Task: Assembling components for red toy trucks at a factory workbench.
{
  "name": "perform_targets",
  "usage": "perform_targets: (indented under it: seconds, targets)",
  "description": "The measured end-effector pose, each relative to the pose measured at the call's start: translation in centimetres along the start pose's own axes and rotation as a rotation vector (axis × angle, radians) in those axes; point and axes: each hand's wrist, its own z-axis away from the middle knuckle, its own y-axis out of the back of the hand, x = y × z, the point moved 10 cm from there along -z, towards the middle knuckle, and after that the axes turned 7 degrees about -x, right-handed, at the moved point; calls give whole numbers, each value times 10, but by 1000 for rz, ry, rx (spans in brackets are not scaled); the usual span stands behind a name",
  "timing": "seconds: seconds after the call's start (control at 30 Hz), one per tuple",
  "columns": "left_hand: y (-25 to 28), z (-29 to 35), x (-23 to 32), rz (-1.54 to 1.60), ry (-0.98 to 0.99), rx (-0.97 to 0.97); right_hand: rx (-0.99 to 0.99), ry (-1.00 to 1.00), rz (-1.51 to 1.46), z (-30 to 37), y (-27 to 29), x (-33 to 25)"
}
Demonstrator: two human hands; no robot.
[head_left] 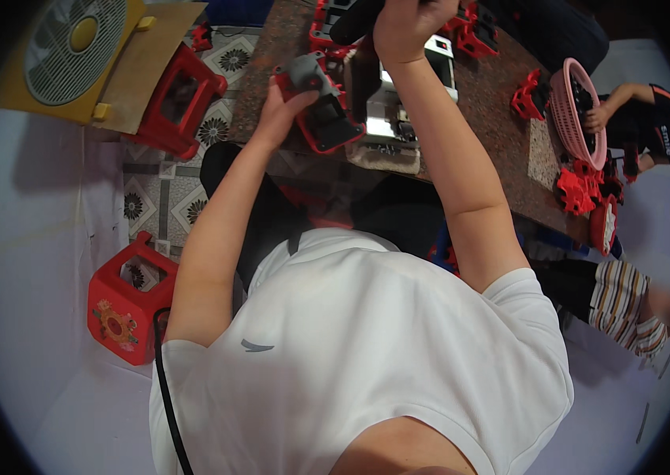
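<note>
My left hand (279, 115) grips a red-and-black plastic part (325, 119) with a grey rounded piece at its far end, the thumb lying over its top. The part is tilted above the near edge of the stone table. My right hand (410, 32) reaches up to the top edge of the picture, its fingers curled and partly cut off. By it is a long dark object (357, 22), its kind unclear. Between my arms stands a white, shiny box-like thing (386, 123) on the table.
More red-and-black parts (477, 32) lie beyond my right wrist. To the right, another person's hand (598, 119) is at a pink basket (569, 111) of dark pieces, near loose red parts (576, 190). At left are a yellow fan (101, 71) and red stools (125, 317).
</note>
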Motion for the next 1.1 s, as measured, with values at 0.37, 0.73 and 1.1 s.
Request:
perform_targets:
  seconds: [0.37, 0.73, 1.1]
  targets:
    - [-2, 1, 1, -7, 44, -54, -39, -24, 100, 11, -19, 29]
    - [1, 1, 6, -80, 36, -38, -150, -37, 169, 14, -34, 39]
    - [12, -6, -15, -71, 45, 9, -104, -394, -91, 21, -3, 17]
